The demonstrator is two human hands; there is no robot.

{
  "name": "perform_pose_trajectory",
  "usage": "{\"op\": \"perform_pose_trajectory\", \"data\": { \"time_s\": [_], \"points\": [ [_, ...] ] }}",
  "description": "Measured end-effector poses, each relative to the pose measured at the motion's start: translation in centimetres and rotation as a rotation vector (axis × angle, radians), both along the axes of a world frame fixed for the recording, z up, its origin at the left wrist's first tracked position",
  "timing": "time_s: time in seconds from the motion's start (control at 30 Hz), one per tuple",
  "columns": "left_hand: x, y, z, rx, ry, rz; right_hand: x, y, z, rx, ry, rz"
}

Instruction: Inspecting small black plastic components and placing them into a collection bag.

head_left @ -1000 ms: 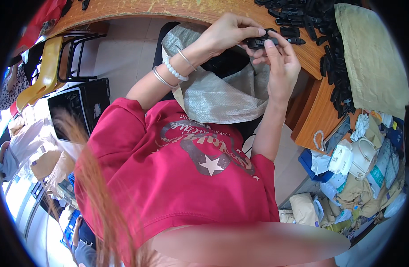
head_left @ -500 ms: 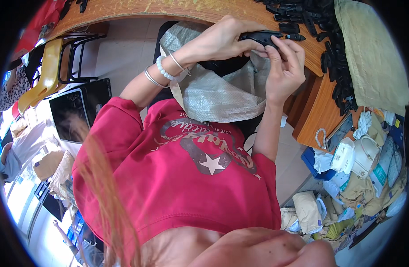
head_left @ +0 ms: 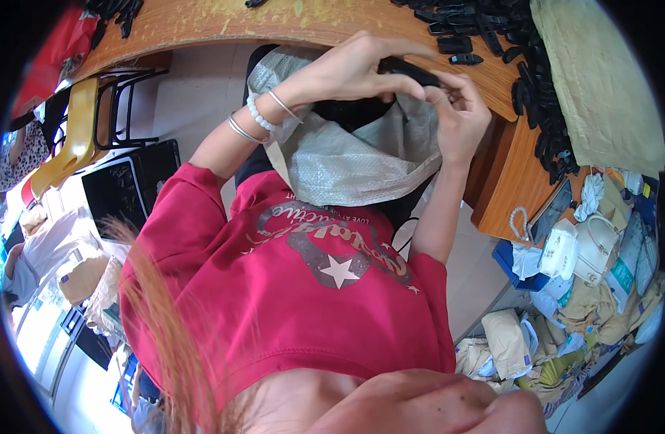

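Note:
An elongated black plastic piece (head_left: 411, 71) is held over the lap between my two hands; its exact kind does not show. My left hand (head_left: 361, 66), with bangles and a pale beaded bracelet at the wrist, grips it between the thumb below and the fingers above. The fingers of my right hand (head_left: 463, 112) are bent and pinch its right end, partly hiding it. Beneath the hands, a white woven sack (head_left: 347, 170) lies open on my lap with dark things inside.
The wooden table (head_left: 289, 25) curves along the far side and right, bearing several black plastic parts (head_left: 542, 123) and a tan cloth (head_left: 600, 87). Right of me are a phone (head_left: 549, 210), a white handbag (head_left: 596, 249) and piled bags. A yellow chair (head_left: 79, 130) stands left.
The black piece has tilted and shifted slightly toward me. My left fingers have straightened over it, and my right fingers have curled in more at its end.

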State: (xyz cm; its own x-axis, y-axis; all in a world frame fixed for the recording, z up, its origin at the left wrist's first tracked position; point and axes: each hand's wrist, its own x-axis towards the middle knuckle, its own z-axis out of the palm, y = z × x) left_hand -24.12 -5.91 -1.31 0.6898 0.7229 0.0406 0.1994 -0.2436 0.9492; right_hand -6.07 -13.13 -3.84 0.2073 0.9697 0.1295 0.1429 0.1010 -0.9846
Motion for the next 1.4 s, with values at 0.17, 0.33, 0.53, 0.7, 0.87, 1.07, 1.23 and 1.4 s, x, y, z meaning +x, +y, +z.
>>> {"op": "perform_pose_trajectory", "data": {
  "time_s": [0.17,0.33,0.53,0.7,0.87,1.07,1.23,1.4],
  "points": [
    [0.9,2.7,-0.4,0.191,0.125,-0.117,3.1,2.1,-0.9,0.215,-0.591,-0.259],
    [7.2,8.4,0.8,-0.261,-0.22,-0.05,4.8,3.3,-1.5,0.33,-1.084,-0.284],
    [15.3,10.1,-0.5,0.928,0.43,-0.208,4.5,2.9,-1.2,0.259,-0.916,-0.256],
    [15.0,9.5,0.4,1.119,0.397,-0.059,4.8,1.2,-0.3,0.152,-0.668,-0.426],
    [8.2,6.7,2.9,-0.035,-0.186,0.077,5.0,0.3,1.2,0.101,0.11,-0.449],
    [4.3,2.8,-0.3,-0.65,-0.348,0.139,0.9,-1.3,3.4,0.054,0.335,-0.066],
    [1.7,0.6,0.9,-0.852,-0.349,-0.007,0.5,-0.9,3.4,0.02,0.2,-0.171],
    [1.2,0.0,0.5,-0.509,-0.215,0.111,-0.3,-1.4,3.0,0.042,0.028,-0.095]
  ]
}}
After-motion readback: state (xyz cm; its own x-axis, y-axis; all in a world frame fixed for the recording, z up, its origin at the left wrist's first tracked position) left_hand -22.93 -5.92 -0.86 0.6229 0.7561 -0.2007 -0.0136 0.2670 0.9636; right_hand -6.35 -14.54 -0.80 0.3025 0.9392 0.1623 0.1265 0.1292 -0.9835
